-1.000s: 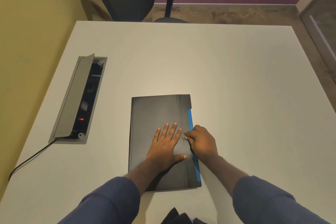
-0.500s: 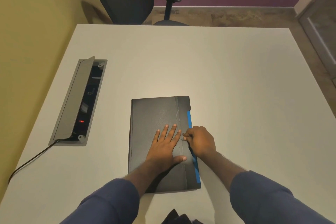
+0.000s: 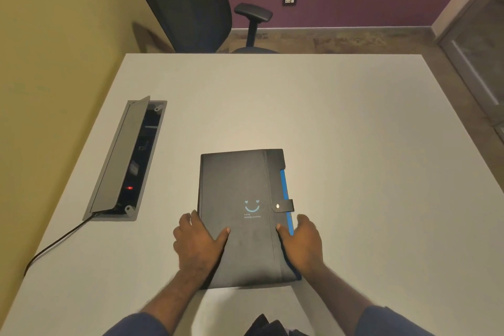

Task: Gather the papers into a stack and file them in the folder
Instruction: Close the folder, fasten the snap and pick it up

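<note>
A black folder (image 3: 240,185) lies closed on the white table (image 3: 354,144), with a blue smiley on its cover and a blue strip along its right edge. Its snap tab (image 3: 283,206) is fastened over that edge. My left hand (image 3: 197,243) grips the folder's left edge, thumb on the cover. My right hand (image 3: 302,245) grips the right edge the same way. No loose papers are in sight.
An open power-socket box (image 3: 122,161) is set into the table at the left, with a black cable (image 3: 54,245) running off toward the near edge. A dark office chair (image 3: 191,0) stands beyond the far edge. A yellow wall runs along the left.
My left hand has lifted off the cover and my right hand has left the snap tab; both now hold the folder's side edges. The smiley and the fastened tab are uncovered.
</note>
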